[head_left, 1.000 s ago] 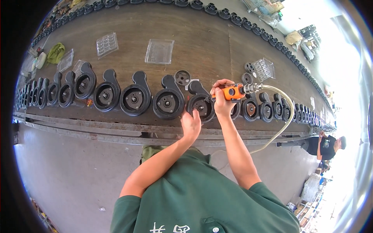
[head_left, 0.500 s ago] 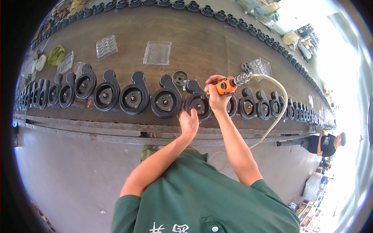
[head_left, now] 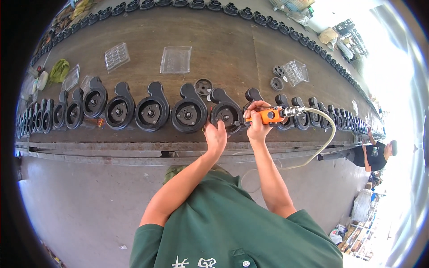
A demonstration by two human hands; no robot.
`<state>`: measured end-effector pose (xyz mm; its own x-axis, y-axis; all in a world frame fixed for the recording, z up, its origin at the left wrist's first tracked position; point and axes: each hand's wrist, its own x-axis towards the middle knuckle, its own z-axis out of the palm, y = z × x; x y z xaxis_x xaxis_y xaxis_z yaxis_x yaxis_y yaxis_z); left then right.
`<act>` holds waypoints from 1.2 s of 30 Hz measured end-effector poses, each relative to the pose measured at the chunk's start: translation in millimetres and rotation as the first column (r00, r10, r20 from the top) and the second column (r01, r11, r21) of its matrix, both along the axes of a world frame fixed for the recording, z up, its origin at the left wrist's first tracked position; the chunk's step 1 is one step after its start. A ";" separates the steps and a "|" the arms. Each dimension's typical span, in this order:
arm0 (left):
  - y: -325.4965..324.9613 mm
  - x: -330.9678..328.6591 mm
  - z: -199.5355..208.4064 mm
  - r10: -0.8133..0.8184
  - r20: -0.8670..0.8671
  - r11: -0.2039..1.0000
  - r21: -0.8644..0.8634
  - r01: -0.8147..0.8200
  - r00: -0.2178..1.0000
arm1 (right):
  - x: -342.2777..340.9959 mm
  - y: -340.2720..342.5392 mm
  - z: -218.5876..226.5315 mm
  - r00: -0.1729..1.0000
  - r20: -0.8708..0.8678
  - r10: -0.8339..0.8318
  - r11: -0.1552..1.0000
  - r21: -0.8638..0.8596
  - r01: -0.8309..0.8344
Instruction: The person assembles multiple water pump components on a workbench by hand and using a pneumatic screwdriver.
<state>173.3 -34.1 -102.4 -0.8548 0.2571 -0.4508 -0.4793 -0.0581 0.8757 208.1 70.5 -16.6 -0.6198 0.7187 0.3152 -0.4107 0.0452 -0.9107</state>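
My left hand [head_left: 216, 136] grips the lower left rim of a black round housing [head_left: 222, 103] with a curved neck, one of a row standing along the table's near edge. A metal hub with a small central stud shows inside it. My right hand [head_left: 258, 127] is closed around an orange air tool [head_left: 271, 116], held roughly level at the housing's right side. The tool's working end is hidden by my fingers. From its metal coupling [head_left: 292, 111] a clear hose [head_left: 333, 134] loops down to the right. Another black housing [head_left: 254, 94] stands partly hidden behind my right hand.
More housings [head_left: 152, 107] run along the near edge both ways; another row [head_left: 214, 5] lines the far edge. Loose metal discs [head_left: 203, 87] and clear plastic trays [head_left: 175, 60] lie on the table [head_left: 223, 44]. A green cloth [head_left: 59, 71] is at left. Another person [head_left: 375, 154] stands far right.
My right hand has lowered the air tool from above the housing to its right side, turning it more level. My left hand stays on the same housing.
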 end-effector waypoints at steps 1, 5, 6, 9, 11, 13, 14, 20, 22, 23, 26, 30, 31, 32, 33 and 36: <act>-0.7 -0.5 1.9 -0.003 0.020 1.000 0.012 0.002 1.000 | -1.2 -0.9 -0.4 1.000 -0.012 -0.010 1.000 -0.006 0.010; 0.1 -2.3 -8.2 -0.020 -0.010 0.999 -0.027 0.020 1.000 | 1.1 -3.3 2.8 1.000 0.029 -0.013 0.999 0.035 0.012; 2.3 -2.1 -21.3 -0.022 -0.058 0.998 -0.057 0.019 0.998 | 1.7 -3.1 1.2 0.999 0.036 -0.008 0.999 0.045 0.007; 3.4 -1.8 -29.0 -0.028 -0.101 0.998 -0.065 0.021 0.994 | 2.8 -4.4 0.0 0.999 0.035 -0.004 0.999 0.050 0.002; 0.6 -2.5 -9.4 -0.035 -0.042 0.999 -0.032 0.033 0.999 | 5.3 -4.3 -1.7 0.999 0.029 -0.016 0.999 0.042 0.015; -1.9 -2.7 4.0 -0.035 -0.007 0.999 -0.022 0.035 0.999 | 7.5 -3.1 -3.6 1.000 0.009 0.010 0.998 0.058 -0.011; -1.6 -2.9 1.0 -0.035 -0.028 0.999 -0.032 0.034 0.999 | 7.4 -3.2 -3.5 1.000 0.000 0.025 0.997 0.067 -0.025; 3.0 -2.3 -23.3 -0.029 -0.085 0.998 -0.055 0.025 0.996 | 5.5 -4.6 -4.5 0.998 0.012 0.057 0.996 0.073 -0.058; 2.7 -3.4 -24.1 -0.034 -0.087 0.998 -0.053 0.029 0.996 | 5.2 -5.3 -3.6 0.992 0.035 0.119 0.985 0.122 -0.123; 1.7 -3.5 -24.8 -0.036 -0.087 0.998 -0.051 0.032 0.996 | 4.8 -5.9 -3.1 0.987 0.049 0.150 0.977 0.146 -0.156; -1.3 -4.8 -25.6 -0.045 -0.073 0.998 -0.040 0.042 0.996 | 3.6 -7.0 -7.4 0.975 0.023 0.220 0.965 0.144 -0.221; -0.7 -0.6 -14.0 -0.046 -0.056 0.997 -0.068 0.042 0.997 | 3.5 -8.2 -11.0 0.975 0.028 0.219 0.963 0.155 -0.220; -1.3 -1.2 -12.4 -0.039 -0.060 0.997 -0.063 0.035 0.997 | 2.8 -7.3 -12.2 0.978 0.029 0.206 0.965 0.160 -0.208; 0.1 -1.8 -10.7 -0.029 -0.063 0.998 -0.057 0.025 0.998 | 2.7 -5.1 -12.3 0.980 0.037 0.198 0.969 0.142 -0.201; 2.6 -0.4 -8.6 -0.017 -0.060 0.999 -0.048 0.014 0.998 | 2.4 -2.3 -11.8 0.982 0.065 0.177 0.973 0.140 -0.185; 5.8 2.4 -18.7 -0.007 -0.033 1.000 0.023 0.008 0.999 | -1.2 -3.4 -7.3 0.987 0.075 0.144 0.985 0.082 -0.150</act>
